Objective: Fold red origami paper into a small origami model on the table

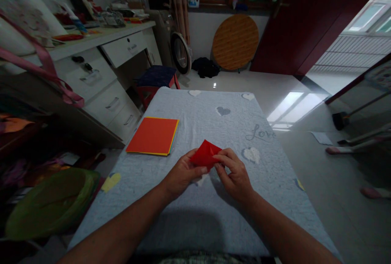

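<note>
A folded piece of red paper (205, 153) is held just above a table covered with a light blue cloth (214, 125) printed with hearts. My left hand (182, 173) pinches its lower left edge with thumb and fingers closed. My right hand (233, 171) pinches its right side, fingers curled onto the paper. A stack of coloured square sheets (153, 135), orange on top, lies flat on the cloth to the left of my hands.
A white desk with drawers (113, 58) and clutter stands at the left, a red stool (154, 82) beyond the table's far left corner. A green bag (51, 201) lies at lower left. Tiled floor (320, 174) runs along the right, with a mop (343, 119) there.
</note>
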